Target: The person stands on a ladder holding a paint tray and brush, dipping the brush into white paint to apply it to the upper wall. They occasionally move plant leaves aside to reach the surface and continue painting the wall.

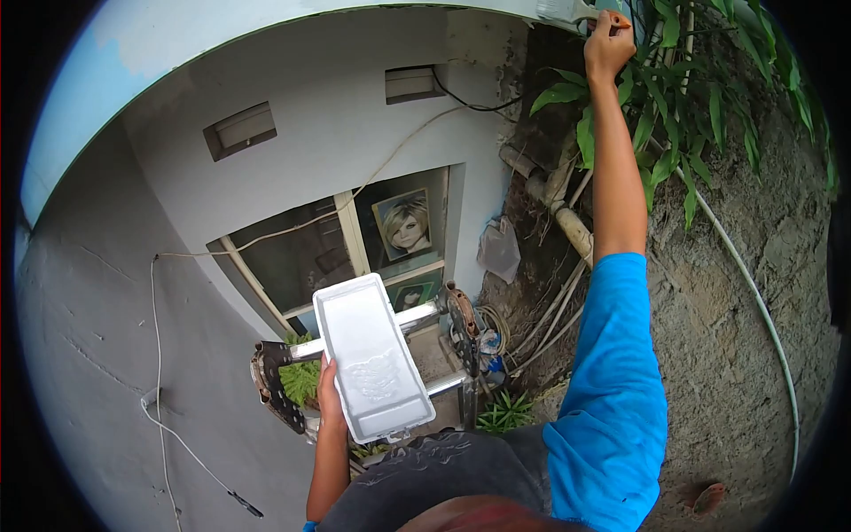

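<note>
My left hand (330, 397) grips the left edge of a white rectangular paint tray (395, 420), tilted in front of my body. Wet white paint (372, 377) lies in it, rippled near the middle. High at the upper right, my right hand (610, 51) is closed around the orange handle of a paintbrush (568, 11). The brush head points left, at the edge of the pale overhead surface (337, 5). Behind the tray, a metal ladder (417, 316) with dark hinges shows on both sides.
Green leaves (656, 133) hang around my right forearm. A rough earthen wall (736, 293) rises on the right, with pipes (572, 232) beside it. Ahead are a window (350, 235) and a grey wall (97, 355) with a loose cable (158, 337). Potted plants (505, 413) stand below.
</note>
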Demonstrator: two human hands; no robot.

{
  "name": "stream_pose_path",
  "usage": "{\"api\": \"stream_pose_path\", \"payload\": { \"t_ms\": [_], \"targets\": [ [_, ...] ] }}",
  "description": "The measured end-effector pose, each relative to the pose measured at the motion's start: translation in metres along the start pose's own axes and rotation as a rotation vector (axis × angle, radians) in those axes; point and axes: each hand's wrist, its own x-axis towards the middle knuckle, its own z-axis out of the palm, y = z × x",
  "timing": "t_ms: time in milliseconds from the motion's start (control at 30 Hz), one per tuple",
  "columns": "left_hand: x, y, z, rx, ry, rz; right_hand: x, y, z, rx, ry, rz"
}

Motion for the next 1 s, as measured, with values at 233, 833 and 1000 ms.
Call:
{"api": "stream_pose_path", "payload": {
  "t_ms": [233, 833, 1000],
  "targets": [
    [0.001, -0.001, -0.001, -0.019, 0.002, -0.011, -0.037, -0.090, 0.044, -0.267, -0.083, -0.413],
    [0.003, -0.002, -0.003, -0.035, -0.008, -0.014, -0.039, -0.121, 0.046, -0.012, 0.021, -0.038],
    [0.005, -0.007, -0.008, -0.011, 0.064, -0.040, -0.043, -0.140, 0.054, -0.234, -0.105, -0.239]
  ]
}}
